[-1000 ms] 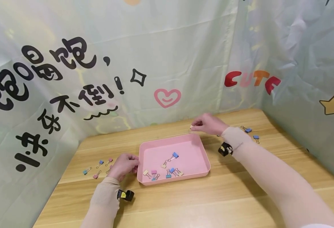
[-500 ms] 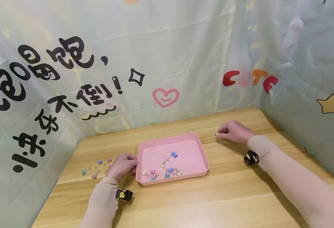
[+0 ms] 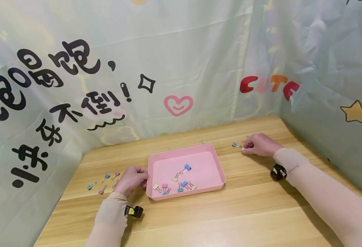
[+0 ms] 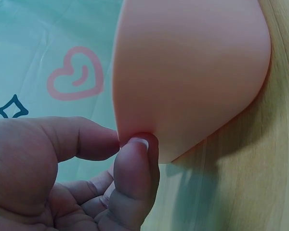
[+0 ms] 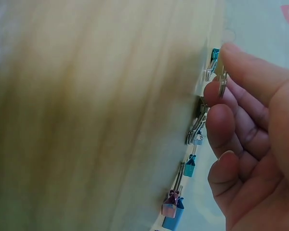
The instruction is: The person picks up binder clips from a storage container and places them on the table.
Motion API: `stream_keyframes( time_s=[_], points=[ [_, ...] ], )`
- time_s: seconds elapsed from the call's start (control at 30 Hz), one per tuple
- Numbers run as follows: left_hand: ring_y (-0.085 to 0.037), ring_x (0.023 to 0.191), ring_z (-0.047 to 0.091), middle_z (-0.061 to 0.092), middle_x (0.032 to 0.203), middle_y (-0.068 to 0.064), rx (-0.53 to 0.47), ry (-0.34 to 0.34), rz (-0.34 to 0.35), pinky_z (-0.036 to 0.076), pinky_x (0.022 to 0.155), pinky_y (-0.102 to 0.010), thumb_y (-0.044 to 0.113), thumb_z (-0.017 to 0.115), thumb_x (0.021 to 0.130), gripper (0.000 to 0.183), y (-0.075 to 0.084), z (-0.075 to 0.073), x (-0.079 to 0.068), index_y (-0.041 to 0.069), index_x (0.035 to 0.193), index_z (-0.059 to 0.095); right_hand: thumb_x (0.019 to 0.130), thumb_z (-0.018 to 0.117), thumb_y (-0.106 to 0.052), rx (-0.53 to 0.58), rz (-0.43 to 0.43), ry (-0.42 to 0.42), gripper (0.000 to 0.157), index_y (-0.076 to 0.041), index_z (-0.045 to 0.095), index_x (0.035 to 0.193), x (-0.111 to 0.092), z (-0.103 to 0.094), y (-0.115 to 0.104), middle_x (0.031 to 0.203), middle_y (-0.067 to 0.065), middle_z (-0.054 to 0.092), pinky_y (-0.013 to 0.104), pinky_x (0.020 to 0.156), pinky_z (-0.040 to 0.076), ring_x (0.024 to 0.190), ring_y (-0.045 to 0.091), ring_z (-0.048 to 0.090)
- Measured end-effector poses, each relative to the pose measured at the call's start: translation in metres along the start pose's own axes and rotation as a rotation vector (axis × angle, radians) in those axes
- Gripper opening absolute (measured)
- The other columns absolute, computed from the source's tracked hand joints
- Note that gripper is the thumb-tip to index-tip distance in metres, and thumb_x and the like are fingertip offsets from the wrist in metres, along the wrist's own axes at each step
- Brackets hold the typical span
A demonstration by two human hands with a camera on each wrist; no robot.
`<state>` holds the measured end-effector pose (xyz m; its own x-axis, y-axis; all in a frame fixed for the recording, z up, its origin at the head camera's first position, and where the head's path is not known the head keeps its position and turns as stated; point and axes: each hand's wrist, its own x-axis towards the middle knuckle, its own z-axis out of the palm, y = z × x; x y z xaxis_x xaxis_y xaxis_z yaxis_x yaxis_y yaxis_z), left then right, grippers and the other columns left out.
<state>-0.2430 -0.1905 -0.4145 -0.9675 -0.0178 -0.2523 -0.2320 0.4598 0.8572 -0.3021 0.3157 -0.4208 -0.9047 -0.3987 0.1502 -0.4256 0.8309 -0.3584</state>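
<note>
My left hand (image 3: 133,180) pinches the left wall of a pink tray (image 3: 203,168); in the left wrist view, thumb and finger meet at the tray's edge. Inside the tray lie several blue, teal, yellow and pink binder clips (image 3: 187,167), mostly along its near side. My right hand (image 3: 262,144), beyond the tray's right side, pinches a pale yellow binder clip (image 5: 220,67) between thumb and forefinger, its silver wire handles showing in the right wrist view. A blue binder clip (image 3: 234,144) lies on the table just left of those fingertips. Other clips are partly hidden behind the hand.
Several binder clips (image 3: 106,176) in blue, pink and teal lie left of the tray, beside my left hand. More clips (image 5: 190,165) line the table under my right hand. A printed cloth (image 3: 199,68) hangs around the wooden table (image 3: 181,219).
My right hand has moved right, from the tray's back right corner to the clips at the right, still pinching the yellow binder clip. My left hand stays on the tray's wall.
</note>
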Motion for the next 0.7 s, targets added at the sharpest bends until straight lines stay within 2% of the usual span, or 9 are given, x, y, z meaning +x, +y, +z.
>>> stream_keyframes(
  time_s=[0.27, 0.7],
  points=[
    [-0.02, 0.068, 0.059, 0.063, 0.085, -0.016, -0.009, -0.005, 0.002, 0.054, 0.059, -0.03, 0.001, 0.062, 0.087, 0.015, 0.0011, 0.0, -0.0008, -0.006, 0.099, 0.064, 0.081, 0.077, -0.027, -0.008, 0.009, -0.047, 0.012, -0.015, 0.076, 0.083, 0.0012, 0.0004, 0.002, 0.081, -0.006, 0.069, 0.036, 0.071, 0.052, 0.075, 0.009, 0.061],
    [-0.02, 0.068, 0.059, 0.063, 0.085, -0.015, 0.006, -0.005, 0.0, 0.053, 0.06, -0.03, 0.002, 0.061, 0.087, 0.014, 0.0017, 0.0, -0.0011, -0.005, 0.099, 0.064, 0.082, 0.076, -0.027, 0.007, 0.066, -0.063, 0.015, -0.013, 0.075, 0.088, 0.0024, -0.002, -0.0009, 0.082, -0.006, 0.069, 0.039, 0.072, 0.053, 0.075, 0.01, 0.063]
  ],
)
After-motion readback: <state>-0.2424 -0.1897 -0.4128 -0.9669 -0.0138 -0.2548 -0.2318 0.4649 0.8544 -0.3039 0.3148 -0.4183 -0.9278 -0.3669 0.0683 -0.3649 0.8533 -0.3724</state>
